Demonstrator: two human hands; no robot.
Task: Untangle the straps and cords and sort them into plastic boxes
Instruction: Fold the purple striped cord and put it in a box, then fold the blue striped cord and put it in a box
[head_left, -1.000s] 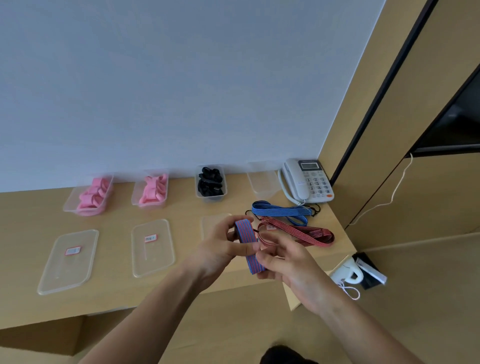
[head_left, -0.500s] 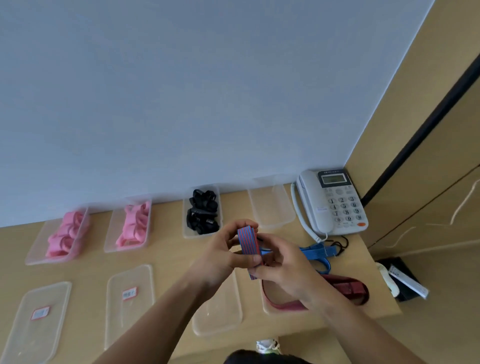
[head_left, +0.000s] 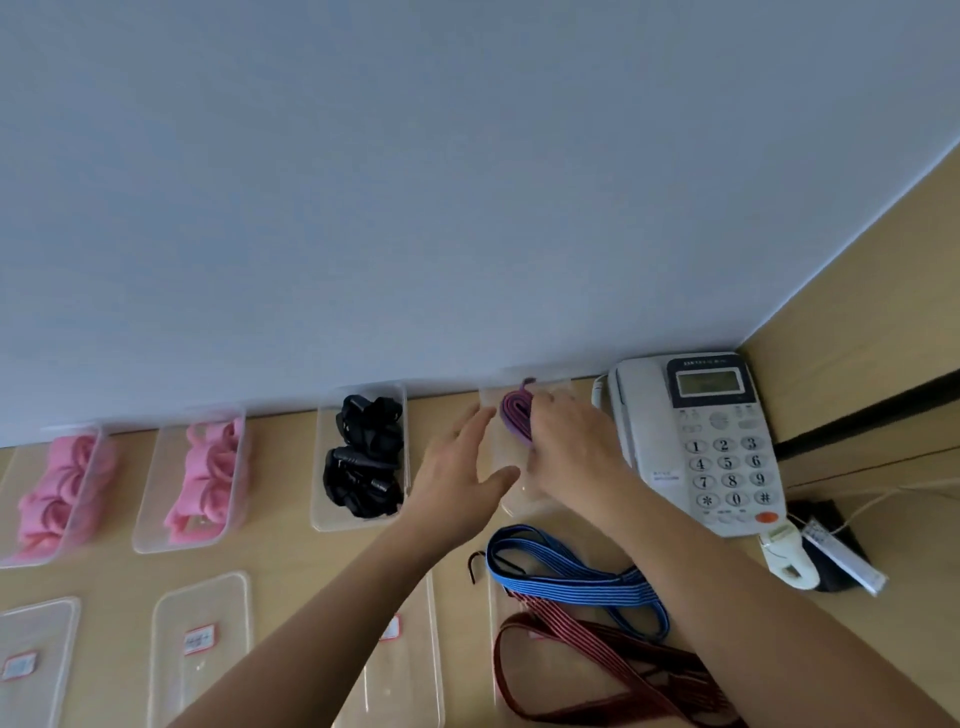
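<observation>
1. A roll (head_left: 516, 415) of red-and-blue striped strap sits right of centre in the frame, inside the outline of a clear box (head_left: 501, 457) at the back of the bench (head_left: 280, 551). Whether it touches the box floor cannot be told.
2. The right hand (head_left: 569, 447) grips the roll from the right, fingers curled over it. Only the roll's left part shows past the knuckles.
3. The left hand (head_left: 460, 470) is spread flat, fingers straight, at the box's left rim. The thumb points toward the right wrist, and it holds nothing.
4. Just below the box, a blue strap (head_left: 571, 577) lies looped on the bench with a dark hook (head_left: 475, 564) at its left end. A red strap (head_left: 587, 654) lies below it, and the two overlap.
5. Left of the hands, a second box (head_left: 319, 467) holds black cords (head_left: 361, 457).
6. Further left, two more boxes hold pink straps (head_left: 200, 478), the outer one cut by the frame's left edge.
7. Clear lids (head_left: 200, 644) with small labels lie flat along the lower left, one of them partly under the left arm.
8. A grey phone (head_left: 711, 441) stands just right of the right hand, against the corner.
9. A pale wall (head_left: 415, 182) fills the upper frame.
</observation>
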